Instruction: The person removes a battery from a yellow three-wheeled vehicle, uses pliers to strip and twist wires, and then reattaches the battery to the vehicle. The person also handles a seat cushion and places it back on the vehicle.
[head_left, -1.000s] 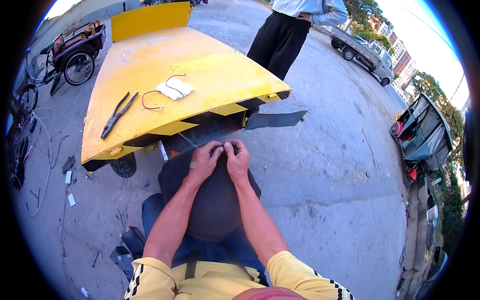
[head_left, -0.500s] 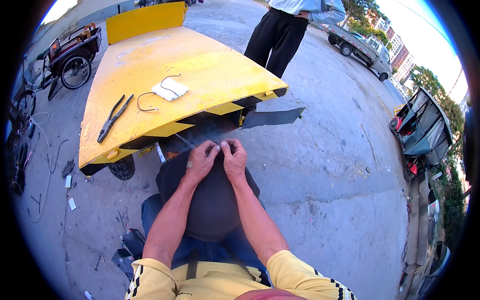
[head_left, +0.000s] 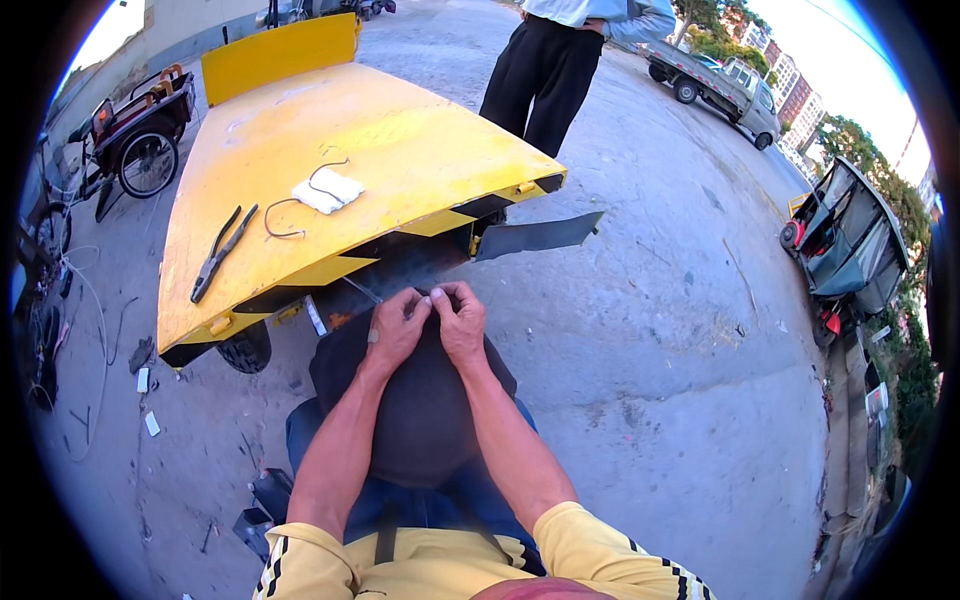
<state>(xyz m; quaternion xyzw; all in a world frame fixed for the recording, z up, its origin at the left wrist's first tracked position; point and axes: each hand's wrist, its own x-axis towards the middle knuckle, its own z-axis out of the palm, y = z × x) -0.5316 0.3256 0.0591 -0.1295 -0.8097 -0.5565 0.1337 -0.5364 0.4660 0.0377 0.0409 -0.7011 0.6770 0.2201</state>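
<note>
A dark, rounded cover point(head_left: 420, 410) rests on my lap. Both hands meet at its far edge, fingertips together. My left hand point(head_left: 395, 328) pinches there, and a thin metal wire point(head_left: 360, 290) sticks out up and to the left from its fingers. My right hand point(head_left: 462, 322) pinches the cover's edge right beside it, thumbs touching. What lies between the fingertips is hidden.
A yellow vehicle panel point(head_left: 400, 140) lies just ahead, carrying pliers point(head_left: 222, 252), a white folded cloth point(head_left: 328, 189) and bent wire point(head_left: 283, 218). Beneath it are a wheel point(head_left: 245, 348) and a grey metal flap point(head_left: 540, 236). A person in dark trousers point(head_left: 540, 75) stands beyond. A cart point(head_left: 140, 135) stands left, vehicles right.
My hands stay pinched together at the cover's edge with only small finger motion. The view has shifted slightly.
</note>
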